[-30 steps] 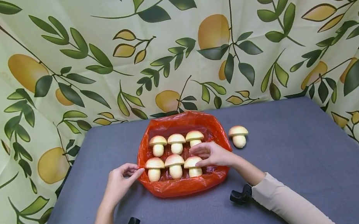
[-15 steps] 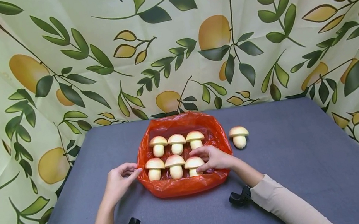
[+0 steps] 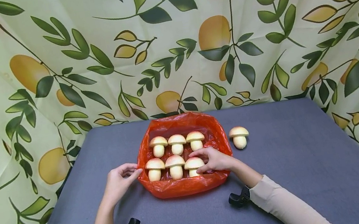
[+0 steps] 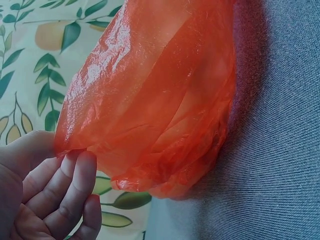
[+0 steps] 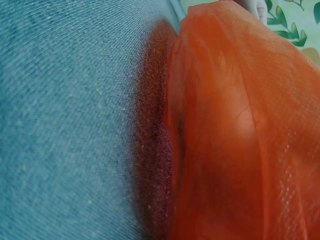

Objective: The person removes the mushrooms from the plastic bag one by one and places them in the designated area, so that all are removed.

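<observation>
A red plastic bag (image 3: 184, 188) lies wide open on the table, its rim folded into a bowl shape. Inside, several mushrooms with pale stems and yellow-pink caps lie in two rows. My right hand (image 3: 218, 159) reaches over the bag's right side and holds the front-right mushroom (image 3: 193, 163) between thumb and fingers. At the left rim, my left hand (image 3: 119, 181) pinches the plastic; the left wrist view shows thumb and fingertips on the bag's edge (image 4: 150, 100). The bag hides my right hand in the right wrist view.
One more mushroom (image 3: 239, 137) stands outside the bag, to its right. The table (image 3: 299, 155) is covered in grey-blue cloth. A leaf-and-fruit patterned curtain (image 3: 168, 43) rises behind it and along both sides.
My right thumb has come down slightly beside the front-right mushroom, which has shifted a little to the right. The left hand has drawn back slightly at the rim.
</observation>
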`<state>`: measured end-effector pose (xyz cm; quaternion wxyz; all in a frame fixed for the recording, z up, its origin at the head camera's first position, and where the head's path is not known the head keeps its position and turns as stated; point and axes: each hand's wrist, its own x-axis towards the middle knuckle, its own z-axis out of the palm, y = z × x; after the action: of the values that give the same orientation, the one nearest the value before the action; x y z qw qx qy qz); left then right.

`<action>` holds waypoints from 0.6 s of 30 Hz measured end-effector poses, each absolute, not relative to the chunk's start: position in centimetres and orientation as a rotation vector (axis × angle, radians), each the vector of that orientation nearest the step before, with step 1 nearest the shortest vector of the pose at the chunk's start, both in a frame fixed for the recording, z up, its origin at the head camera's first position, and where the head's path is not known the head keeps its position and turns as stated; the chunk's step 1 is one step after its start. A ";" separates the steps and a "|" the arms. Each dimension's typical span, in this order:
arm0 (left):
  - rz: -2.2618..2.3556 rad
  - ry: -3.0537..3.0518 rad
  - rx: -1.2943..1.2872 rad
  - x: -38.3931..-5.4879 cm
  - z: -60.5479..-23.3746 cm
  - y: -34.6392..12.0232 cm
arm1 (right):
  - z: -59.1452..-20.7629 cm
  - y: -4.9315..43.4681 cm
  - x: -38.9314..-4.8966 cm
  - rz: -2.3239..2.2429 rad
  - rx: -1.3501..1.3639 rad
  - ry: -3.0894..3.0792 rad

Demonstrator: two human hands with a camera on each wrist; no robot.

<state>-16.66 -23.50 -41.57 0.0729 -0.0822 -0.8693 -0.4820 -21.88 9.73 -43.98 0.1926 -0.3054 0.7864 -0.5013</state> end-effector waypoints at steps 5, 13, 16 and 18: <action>-1.449 -2.620 -0.231 -16.6 -41.4 -23.5 | -44.1 9.7 -21.9 -1.383 -0.869 2.225; -1.430 -2.635 -0.236 -16.6 -41.5 -23.7 | -43.9 9.9 -21.7 -1.375 -0.878 2.276; -1.440 -2.635 -0.232 -16.6 -41.4 -23.7 | -43.7 10.0 -21.7 -1.398 -0.878 2.244; -1.450 -2.635 -0.222 -16.6 -41.3 -23.7 | -43.6 10.0 -21.6 -1.407 -0.869 2.229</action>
<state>-16.62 -23.66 -41.34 0.0628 -0.0734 -0.8721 -0.4797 -21.61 10.01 -43.56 0.1819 -0.3079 0.7897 -0.4984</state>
